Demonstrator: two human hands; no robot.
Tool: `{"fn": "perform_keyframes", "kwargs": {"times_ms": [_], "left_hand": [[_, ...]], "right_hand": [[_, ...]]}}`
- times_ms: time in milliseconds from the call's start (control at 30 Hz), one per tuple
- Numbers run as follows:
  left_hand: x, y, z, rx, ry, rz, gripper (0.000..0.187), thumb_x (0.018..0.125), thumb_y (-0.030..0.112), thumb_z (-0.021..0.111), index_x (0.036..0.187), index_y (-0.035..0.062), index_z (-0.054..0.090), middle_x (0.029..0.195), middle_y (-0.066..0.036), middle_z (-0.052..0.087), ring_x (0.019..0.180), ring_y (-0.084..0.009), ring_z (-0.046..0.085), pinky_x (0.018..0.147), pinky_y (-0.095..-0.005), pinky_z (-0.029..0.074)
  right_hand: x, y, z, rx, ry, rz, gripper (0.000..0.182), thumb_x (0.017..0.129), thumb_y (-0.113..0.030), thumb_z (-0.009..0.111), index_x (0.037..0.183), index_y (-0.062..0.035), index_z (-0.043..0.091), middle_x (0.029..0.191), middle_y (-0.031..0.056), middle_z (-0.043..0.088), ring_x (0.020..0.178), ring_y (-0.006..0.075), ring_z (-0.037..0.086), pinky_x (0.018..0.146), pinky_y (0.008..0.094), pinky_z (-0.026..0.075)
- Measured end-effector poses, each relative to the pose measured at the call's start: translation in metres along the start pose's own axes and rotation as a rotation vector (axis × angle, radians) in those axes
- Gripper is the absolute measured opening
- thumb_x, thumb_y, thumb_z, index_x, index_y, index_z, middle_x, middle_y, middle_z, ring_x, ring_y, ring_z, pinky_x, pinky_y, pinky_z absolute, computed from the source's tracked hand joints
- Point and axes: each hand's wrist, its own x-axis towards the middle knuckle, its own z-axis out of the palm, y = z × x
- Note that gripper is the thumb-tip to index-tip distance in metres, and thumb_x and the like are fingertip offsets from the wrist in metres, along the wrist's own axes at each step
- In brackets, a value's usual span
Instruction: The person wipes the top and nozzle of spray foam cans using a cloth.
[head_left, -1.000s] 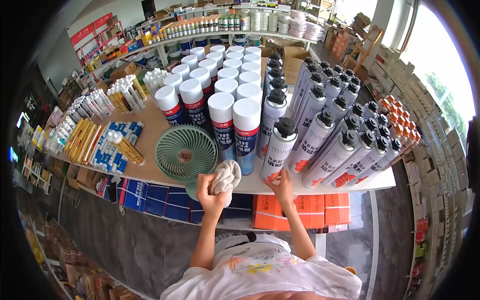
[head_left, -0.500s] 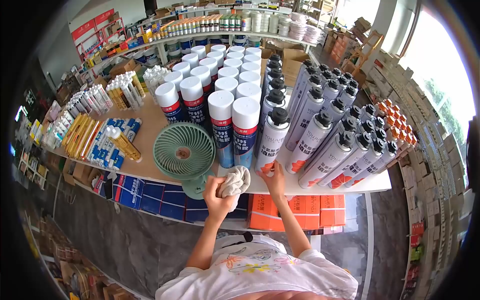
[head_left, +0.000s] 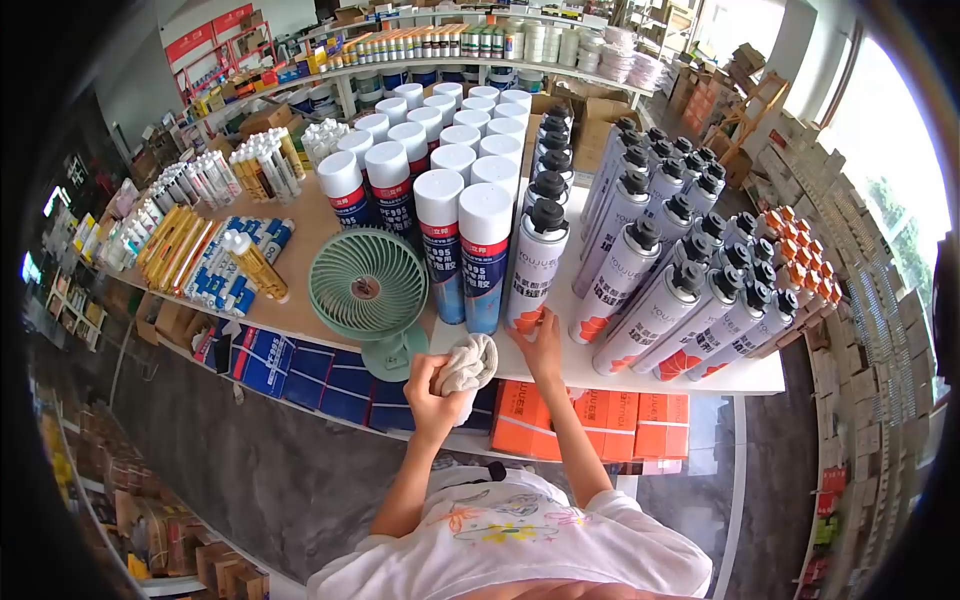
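Note:
My left hand (head_left: 432, 392) is closed around a crumpled off-white cloth (head_left: 468, 366), held in front of the table edge. My right hand (head_left: 543, 352) has its fingers at the foot of a grey-white foam sealant can (head_left: 535, 272) with a black top, which stands upright at the front of its row. Just left of that can are tall blue cans (head_left: 484, 262) with white caps and a red band. More grey-white cans (head_left: 622, 285) stand in rows to the right. A green desk fan (head_left: 366, 287) is to the left of the cloth.
Gold and white tubes (head_left: 252, 268) and blue-white tubes (head_left: 222, 270) lie on the table's left part. Orange boxes (head_left: 610, 425) and blue boxes (head_left: 315, 380) sit below the tabletop. Orange-topped cans (head_left: 802, 252) stand at the far right.
My right hand and the foam sealant can have shifted slightly back and left, closer in line with the blue cans. The left hand still holds the cloth. The view has shifted a little.

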Motion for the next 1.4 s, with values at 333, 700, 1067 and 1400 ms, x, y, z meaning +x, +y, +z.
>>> {"fn": "perform_keyframes", "kwargs": {"times_ms": [333,700,1067,1400], "left_hand": [[-0.024,0.007,0.041,-0.017,-0.007,-0.015,0.032,0.070,-0.004,0.078,0.098,-0.0022,0.061,0.094,-0.006,0.062,0.085,-0.0143,0.069,0.075,-0.0262,0.053],[-0.067,0.029,0.094,-0.029,-0.057,-0.043,0.032,0.070,-0.004,0.078,0.098,-0.0016,0.062,0.095,-0.006,0.063,0.083,-0.0130,0.067,0.075,-0.0267,0.053],[-0.074,0.020,0.064,0.045,0.039,-0.066,0.031,0.071,-0.004,0.077,0.098,-0.0030,0.063,0.091,-0.005,0.062,0.081,-0.0126,0.067,0.073,-0.0258,0.052],[-0.046,0.010,0.055,-0.027,-0.094,-0.087,0.031,0.070,-0.003,0.078,0.097,-0.0024,0.063,0.094,-0.006,0.063,0.084,-0.0131,0.066,0.074,-0.0266,0.051]], "right_hand": [[-0.033,-0.022,-0.116,0.336,-0.054,0.037,0.051,0.081,-0.012,0.082,0.122,-0.0004,0.054,0.117,0.0137,0.062,0.096,0.0232,0.064,0.080,0.0351,0.053],[-0.029,-0.024,-0.171,0.417,0.053,0.015,0.030,0.088,0.000,0.068,0.116,-0.0001,0.056,0.106,0.0088,0.066,0.095,0.0165,0.066,0.081,0.0301,0.050],[-0.022,-0.017,-0.158,0.082,0.615,-0.099,0.070,0.073,-0.007,0.082,0.132,-0.0019,0.044,0.140,0.0195,0.043,0.127,0.0335,0.045,0.105,0.0465,0.037],[-0.005,-0.012,-0.159,0.187,0.441,0.220,0.089,0.076,-0.020,0.087,0.143,0.0058,0.033,0.138,0.0239,0.046,0.129,0.0354,0.047,0.108,0.0442,0.038]]}}
